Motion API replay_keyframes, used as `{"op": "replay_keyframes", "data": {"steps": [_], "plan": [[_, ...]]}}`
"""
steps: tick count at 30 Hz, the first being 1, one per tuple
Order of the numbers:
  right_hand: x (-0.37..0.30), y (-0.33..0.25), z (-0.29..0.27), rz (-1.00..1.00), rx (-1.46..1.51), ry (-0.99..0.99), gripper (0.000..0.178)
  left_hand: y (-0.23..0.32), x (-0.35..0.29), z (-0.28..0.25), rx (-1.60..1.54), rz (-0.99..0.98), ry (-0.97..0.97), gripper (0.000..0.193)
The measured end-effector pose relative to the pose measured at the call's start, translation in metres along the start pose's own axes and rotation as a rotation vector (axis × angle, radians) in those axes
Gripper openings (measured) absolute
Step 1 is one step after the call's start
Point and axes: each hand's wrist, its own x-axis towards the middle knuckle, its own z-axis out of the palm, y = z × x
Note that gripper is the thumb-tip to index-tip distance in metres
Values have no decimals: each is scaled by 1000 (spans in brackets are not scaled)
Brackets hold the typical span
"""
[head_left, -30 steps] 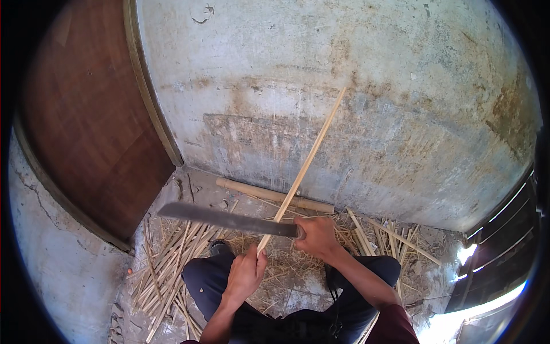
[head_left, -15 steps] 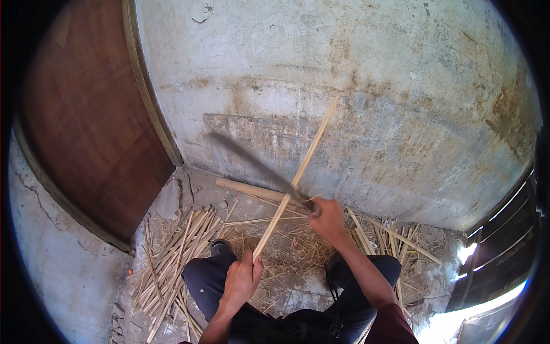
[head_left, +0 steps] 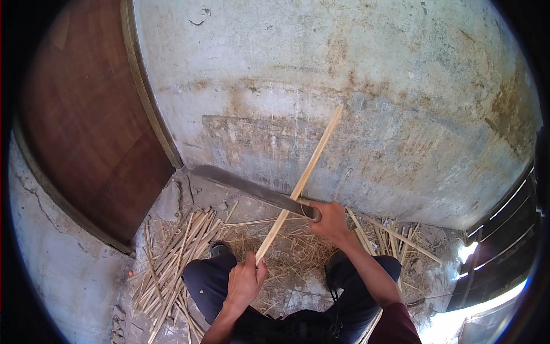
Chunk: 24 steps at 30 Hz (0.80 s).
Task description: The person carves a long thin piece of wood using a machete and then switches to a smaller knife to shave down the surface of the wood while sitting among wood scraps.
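Observation:
My left hand (head_left: 244, 282) is closed round the near end of a pale split bamboo strip (head_left: 318, 156), which slants up and away to the right. In my right hand (head_left: 330, 221) is the handle of a machete (head_left: 246, 186). Its long dark blade points left toward the foot of the wall and crosses the strip a little past its middle. A thin curled shaving (head_left: 302, 200) shows beside the strip, close to the blade. Whether the edge is biting into the strip cannot be made out.
A pile of split strips (head_left: 172, 269) lies left of my knees, and more strips (head_left: 395, 243) lie at the right. Shavings (head_left: 298, 249) litter the floor between my feet. Ahead stands a stained wall (head_left: 372, 149), with a brown door (head_left: 94, 126) at left.
The machete blade has swung down, its tip lowering toward the base of the wall. The strip has shifted slightly right, and my left hand has barely moved.

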Motion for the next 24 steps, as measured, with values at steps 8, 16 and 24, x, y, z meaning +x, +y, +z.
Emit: {"op": "replay_keyframes", "data": {"steps": [8,16,24], "plan": [[-19,-19,8,-139,-35,-75,23,-2,-1,8,10,21,-10,25],[16,21,1,130,-36,145,22,-10,-17,2,-12,-63,-74,26],[-4,-7,0,-152,-37,-32,25,-8,-18,1,25,-35,-58,26]]}}
